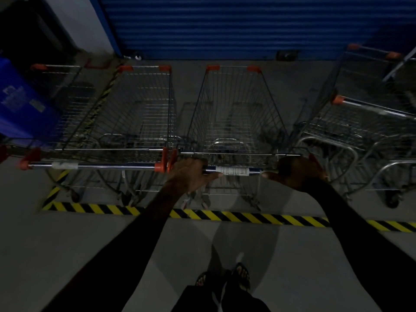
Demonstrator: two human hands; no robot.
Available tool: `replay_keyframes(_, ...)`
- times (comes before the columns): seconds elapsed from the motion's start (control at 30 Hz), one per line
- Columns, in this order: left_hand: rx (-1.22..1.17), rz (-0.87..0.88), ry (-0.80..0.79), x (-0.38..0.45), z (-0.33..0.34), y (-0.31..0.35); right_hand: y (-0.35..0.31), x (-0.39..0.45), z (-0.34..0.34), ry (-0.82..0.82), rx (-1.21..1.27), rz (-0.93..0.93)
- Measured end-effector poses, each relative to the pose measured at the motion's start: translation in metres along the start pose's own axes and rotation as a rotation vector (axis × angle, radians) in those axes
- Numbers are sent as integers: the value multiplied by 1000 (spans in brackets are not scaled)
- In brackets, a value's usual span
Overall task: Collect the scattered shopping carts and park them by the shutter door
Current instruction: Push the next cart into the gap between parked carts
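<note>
A wire shopping cart point(234, 113) with orange corner caps stands in front of me, nose toward the blue shutter door point(213, 25). My left hand point(191, 174) grips the left end of its handle bar point(233, 171), and my right hand point(297, 173) grips the right end. A white barcode label sits on the bar between my hands. A second cart point(135, 113) is parked right beside it on the left, handle ends almost touching. A third cart point(58, 97) stands further left. At the right, more carts point(360, 122) stand at an angle.
Yellow-black hazard tape point(225, 215) runs across the grey floor under my arms. A blue bin point(18, 104) sits at the far left by a white wall. A small dark object point(287, 55) lies at the foot of the shutter. My feet in sandals point(225, 278) are below.
</note>
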State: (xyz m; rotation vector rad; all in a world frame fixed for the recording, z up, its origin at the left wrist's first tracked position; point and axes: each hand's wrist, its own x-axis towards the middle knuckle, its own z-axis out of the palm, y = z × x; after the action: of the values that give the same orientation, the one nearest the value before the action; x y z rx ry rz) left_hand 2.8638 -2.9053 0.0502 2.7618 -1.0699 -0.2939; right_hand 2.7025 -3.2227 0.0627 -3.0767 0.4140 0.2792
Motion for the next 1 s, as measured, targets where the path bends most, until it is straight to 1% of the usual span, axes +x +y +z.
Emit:
replay_keyframes(0.07,-69,33,25,-2,-2,3,5,-5,6,170,14,-72)
replay_keyframes(0.13,-89,63,64,-4,-5,7,10,-11,12,301,135,-91)
replay_keyframes(0.2,-63,97,123,-6,-11,12,12,-17,16,361,201,-74)
replay_keyframes(0.3,-43,184,257,-11,-17,22,8,-30,21,459,244,-7)
replay_keyframes(0.37,-66,239,334,-16,-16,32,4,-43,22,511,299,35)
replay_keyframes(0.4,-91,259,349,-19,-13,38,2,-50,24,533,313,58)
replay_keyframes(0.5,-139,321,322,-26,-1,61,-1,-77,29,577,324,180)
replay_keyframes(0.6,-165,426,373,-32,16,86,-3,-110,39,646,346,243)
replay_keyframes(0.7,-226,554,385,-40,38,115,-5,-145,50,632,398,361)
replay_keyframes(0.77,-262,574,327,-46,54,137,-3,-174,63,643,415,434)
replay_keyframes(0.83,-289,596,273,-52,68,161,3,-203,80,664,383,444)
replay_keyframes(0.93,-330,633,204,-62,83,198,22,-237,101,573,403,528)
replay_keyframes(1.0,-331,643,147,-67,92,224,39,-256,111,546,416,598)
